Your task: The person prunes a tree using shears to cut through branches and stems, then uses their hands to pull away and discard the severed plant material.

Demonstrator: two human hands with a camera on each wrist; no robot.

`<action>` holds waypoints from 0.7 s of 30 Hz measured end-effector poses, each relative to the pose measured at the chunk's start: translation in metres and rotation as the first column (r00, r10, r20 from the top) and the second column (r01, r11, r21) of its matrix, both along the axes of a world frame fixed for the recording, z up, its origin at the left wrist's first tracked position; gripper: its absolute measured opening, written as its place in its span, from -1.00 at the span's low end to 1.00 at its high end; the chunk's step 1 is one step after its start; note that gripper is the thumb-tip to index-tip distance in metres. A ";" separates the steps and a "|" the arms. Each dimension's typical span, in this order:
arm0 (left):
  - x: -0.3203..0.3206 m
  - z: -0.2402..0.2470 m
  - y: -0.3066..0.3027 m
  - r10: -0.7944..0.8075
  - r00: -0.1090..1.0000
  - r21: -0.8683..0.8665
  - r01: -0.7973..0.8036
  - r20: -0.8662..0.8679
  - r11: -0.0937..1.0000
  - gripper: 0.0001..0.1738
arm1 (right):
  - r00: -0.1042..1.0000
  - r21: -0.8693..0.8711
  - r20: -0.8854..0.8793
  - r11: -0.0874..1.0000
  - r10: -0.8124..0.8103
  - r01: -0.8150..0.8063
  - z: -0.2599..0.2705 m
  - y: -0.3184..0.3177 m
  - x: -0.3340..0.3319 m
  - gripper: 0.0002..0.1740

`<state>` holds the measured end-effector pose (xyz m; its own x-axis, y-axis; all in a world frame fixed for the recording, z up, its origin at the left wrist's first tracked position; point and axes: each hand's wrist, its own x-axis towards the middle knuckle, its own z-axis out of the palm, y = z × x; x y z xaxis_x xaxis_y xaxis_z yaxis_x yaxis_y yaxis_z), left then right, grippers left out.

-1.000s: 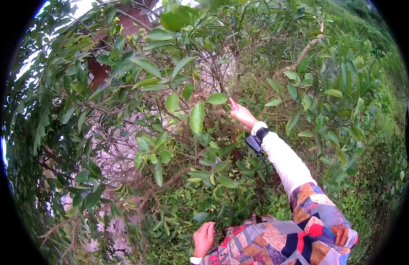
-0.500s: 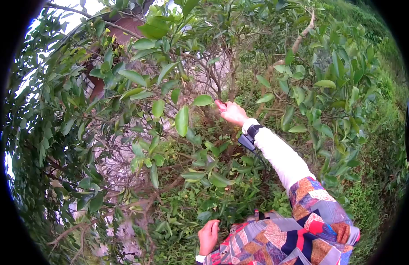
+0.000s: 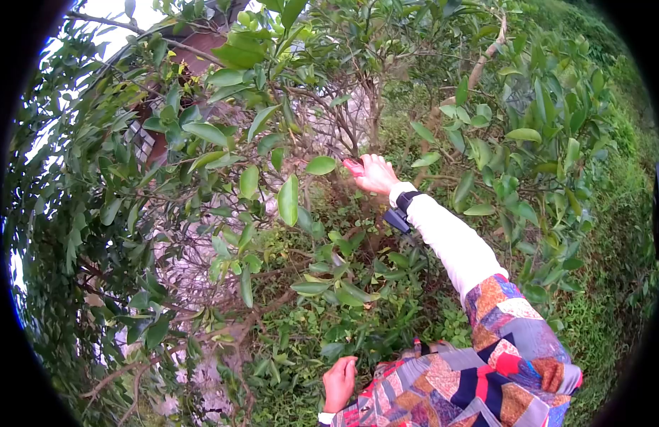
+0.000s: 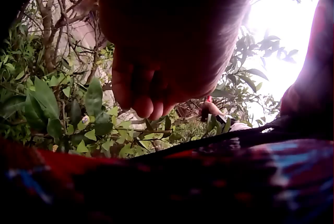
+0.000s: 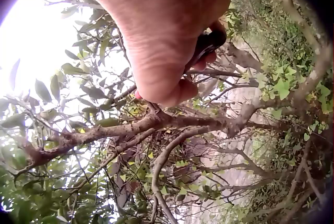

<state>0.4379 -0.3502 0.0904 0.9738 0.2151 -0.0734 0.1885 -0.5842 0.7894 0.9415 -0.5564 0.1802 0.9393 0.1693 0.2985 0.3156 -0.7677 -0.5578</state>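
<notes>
My right hand (image 3: 376,175) reaches into a leafy tree and grips red-and-black pruning shears (image 3: 352,168). In the right wrist view a black handle (image 5: 209,42) shows between palm and fingers; the blades are hidden. A bare, knobbly branch (image 5: 120,130) runs right by the thumb side of that hand. Low in front of the patchwork garment, my left hand (image 3: 339,383) hangs with loosely curled fingers (image 4: 143,106) and holds nothing.
Broad green leaves (image 3: 288,201) hang on twigs left of the right hand. A thick branch (image 3: 486,60) rises at upper right. Bare forked branches (image 3: 222,331) spread at lower left. Behind the tree stands a brown building (image 3: 194,57). Dense undergrowth (image 3: 301,334) covers the ground.
My right hand has shifted slightly left and up in the head view, and its fingers look more spread around the shears. The view itself has turned a little. My left hand stays low.
</notes>
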 end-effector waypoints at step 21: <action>-0.003 -0.007 0.007 0.041 0.997 -0.069 -0.036 0.071 0.997 -0.84 | 0.991 0.164 -0.072 0.982 0.108 -0.095 -0.014 0.006 0.017 -0.50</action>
